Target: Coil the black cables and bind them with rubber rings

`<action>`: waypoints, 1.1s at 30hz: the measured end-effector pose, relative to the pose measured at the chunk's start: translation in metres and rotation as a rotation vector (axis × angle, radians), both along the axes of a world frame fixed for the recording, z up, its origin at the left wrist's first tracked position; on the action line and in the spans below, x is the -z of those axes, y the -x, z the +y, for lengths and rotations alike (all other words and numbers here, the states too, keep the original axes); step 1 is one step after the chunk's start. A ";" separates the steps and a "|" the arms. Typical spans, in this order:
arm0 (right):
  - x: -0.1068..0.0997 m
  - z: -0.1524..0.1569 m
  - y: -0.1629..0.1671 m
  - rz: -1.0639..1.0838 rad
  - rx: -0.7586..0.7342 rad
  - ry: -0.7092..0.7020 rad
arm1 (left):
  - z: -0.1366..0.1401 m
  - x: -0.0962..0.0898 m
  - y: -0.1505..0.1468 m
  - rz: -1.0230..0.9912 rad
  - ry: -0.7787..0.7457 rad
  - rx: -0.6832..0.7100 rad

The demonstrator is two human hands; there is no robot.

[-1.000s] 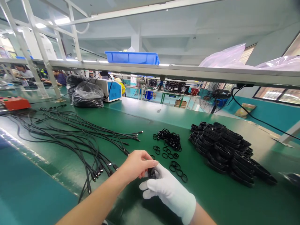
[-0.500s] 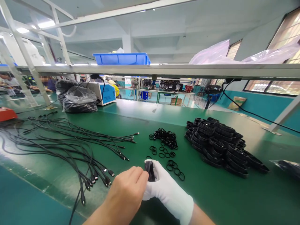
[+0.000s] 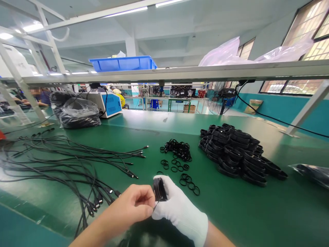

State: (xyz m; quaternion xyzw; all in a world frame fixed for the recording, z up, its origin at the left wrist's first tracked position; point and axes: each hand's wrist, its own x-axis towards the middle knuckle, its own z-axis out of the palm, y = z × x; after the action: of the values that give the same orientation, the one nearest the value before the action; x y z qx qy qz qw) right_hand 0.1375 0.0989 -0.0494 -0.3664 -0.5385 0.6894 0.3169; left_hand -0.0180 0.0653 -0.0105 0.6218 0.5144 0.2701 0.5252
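My right hand (image 3: 180,209), in a white glove, is closed round a coiled black cable (image 3: 159,189), held upright above the table. Bare and curled, my left hand (image 3: 136,204) is at the coil's left side, its fingertips against it. A thin dark strand runs from the coil to the left thumb tip; the fingers partly hide it. Just beyond the hands lie loose black rings (image 3: 190,183) and a heap of small black rings (image 3: 178,150). To the left, long black cables (image 3: 84,151) are spread with their plugs toward me.
A pile of coiled black cables (image 3: 231,152) stands at the right, with a clear plastic bag (image 3: 311,173) beyond it. A bagged black bundle (image 3: 79,111) and a blue-white machine (image 3: 111,104) stand at the back left. Overhead, a shelf (image 3: 174,72) bears a blue bin (image 3: 123,64).
The view has turned slightly, shifting the scene left. My left hand has drawn back and rolled, its thumb now apart from the index finger. My right hand keeps hold of the coiled cable.
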 end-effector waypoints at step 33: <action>0.016 0.001 0.000 0.441 -0.363 0.267 | -0.011 0.015 -0.003 0.209 -0.362 -0.242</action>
State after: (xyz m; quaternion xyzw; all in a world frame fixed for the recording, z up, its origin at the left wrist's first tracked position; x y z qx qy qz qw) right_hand 0.1380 0.0995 -0.0654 -0.1443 -0.4180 0.8622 0.2470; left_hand -0.0145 0.0547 -0.0252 0.6640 0.5799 0.3533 0.3130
